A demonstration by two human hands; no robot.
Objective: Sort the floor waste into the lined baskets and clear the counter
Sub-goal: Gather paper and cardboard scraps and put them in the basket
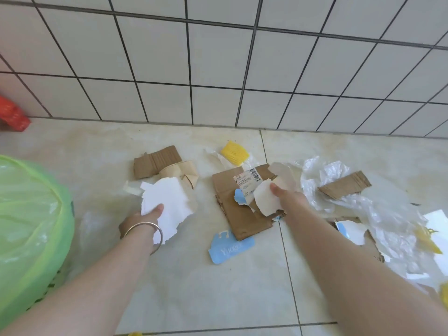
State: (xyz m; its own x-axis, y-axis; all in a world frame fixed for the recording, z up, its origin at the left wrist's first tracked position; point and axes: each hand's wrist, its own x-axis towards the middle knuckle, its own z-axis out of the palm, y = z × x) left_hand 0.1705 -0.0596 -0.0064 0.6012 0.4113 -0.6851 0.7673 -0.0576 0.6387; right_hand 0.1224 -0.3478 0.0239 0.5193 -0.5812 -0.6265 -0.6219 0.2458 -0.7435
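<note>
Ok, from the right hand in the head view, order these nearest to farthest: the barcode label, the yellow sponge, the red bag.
From the right hand:
1. Barcode label, just left of it.
2. Yellow sponge, beyond it by the wall.
3. Red bag, far left edge.

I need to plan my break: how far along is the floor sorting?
Early. Done: nothing that shows. In hand: the left hand holds white paper pieces; the right hand grips a torn paper scrap. Left: cardboard, a blue label, clear plastic film and a yellow scrap on the floor.
</note>
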